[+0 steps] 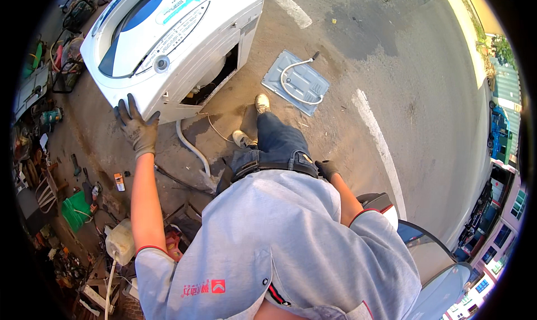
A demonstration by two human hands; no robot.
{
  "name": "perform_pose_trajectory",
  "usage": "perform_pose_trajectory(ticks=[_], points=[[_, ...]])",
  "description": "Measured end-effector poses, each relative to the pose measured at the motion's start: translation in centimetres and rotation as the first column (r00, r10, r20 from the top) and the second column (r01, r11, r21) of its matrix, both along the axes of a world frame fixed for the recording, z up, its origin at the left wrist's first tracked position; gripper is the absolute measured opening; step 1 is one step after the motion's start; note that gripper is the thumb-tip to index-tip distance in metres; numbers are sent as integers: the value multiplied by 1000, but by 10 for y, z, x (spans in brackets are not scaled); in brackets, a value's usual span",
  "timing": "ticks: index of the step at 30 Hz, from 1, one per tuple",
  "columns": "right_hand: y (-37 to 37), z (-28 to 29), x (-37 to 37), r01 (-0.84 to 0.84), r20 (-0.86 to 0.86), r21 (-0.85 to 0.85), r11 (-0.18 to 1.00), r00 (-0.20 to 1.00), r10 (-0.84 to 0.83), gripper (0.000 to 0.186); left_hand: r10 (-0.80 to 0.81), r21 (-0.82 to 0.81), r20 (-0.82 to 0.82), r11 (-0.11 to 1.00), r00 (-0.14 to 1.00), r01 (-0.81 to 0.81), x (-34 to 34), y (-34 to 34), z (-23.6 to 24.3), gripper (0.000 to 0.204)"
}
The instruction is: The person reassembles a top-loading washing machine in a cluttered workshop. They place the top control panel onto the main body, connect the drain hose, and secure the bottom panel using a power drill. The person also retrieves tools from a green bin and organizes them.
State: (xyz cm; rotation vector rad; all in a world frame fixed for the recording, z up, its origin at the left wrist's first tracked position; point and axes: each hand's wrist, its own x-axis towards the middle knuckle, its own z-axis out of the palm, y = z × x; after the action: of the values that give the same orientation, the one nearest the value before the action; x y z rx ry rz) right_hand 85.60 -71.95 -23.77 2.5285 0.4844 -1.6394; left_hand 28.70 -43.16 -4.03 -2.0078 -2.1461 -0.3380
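Evidently, the left hand (pixel 137 131) rests on the corner of the white washing machine (pixel 193 63), fingers spread, perhaps for steadiness; the machine stands on the ground, ahead and to the left, its side opening (pixel 215 82) exposed. The right hand (pixel 329 169) hangs beside the hip; whether its fingers are spread or together, I cannot tell. A grey panel (pixel 274 81) lies flat, probably to stay stable, a pale hose (pixel 284 77) across it. Small print and a turquoise label (pixel 182 6) mark the machine's top; red lettering (pixel 196 288) marks the grey shirt (pixel 268 214).
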Motion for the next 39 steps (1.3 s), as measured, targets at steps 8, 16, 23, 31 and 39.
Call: perform_pose_trajectory(ticks=[8, 16, 23, 31, 39], points=[[37, -7, 8, 29, -93, 301, 953, 996, -1, 42, -13, -81, 57, 997, 998, 17, 2, -4, 1, 109], [92, -32, 71, 419, -351, 398, 816, 891, -286, 30, 304, -251, 173, 933, 937, -256, 43, -9, 49, 99], [103, -71, 160, 331, -203, 375, 866, 941, -272, 39, 606, -480, 208, 747, 768, -460, 90, -129, -28, 64], [138, -45, 164, 173, -99, 368, 914, 984, -147, 42, 477, -838, 512, 460, 714, 294, 100, -230, -104, 37], [148, -60, 116, 201, 26, 153, 968, 978, -207, 58, 523, -890, 338, 447, 783, 85, 205, -105, -89, 41]])
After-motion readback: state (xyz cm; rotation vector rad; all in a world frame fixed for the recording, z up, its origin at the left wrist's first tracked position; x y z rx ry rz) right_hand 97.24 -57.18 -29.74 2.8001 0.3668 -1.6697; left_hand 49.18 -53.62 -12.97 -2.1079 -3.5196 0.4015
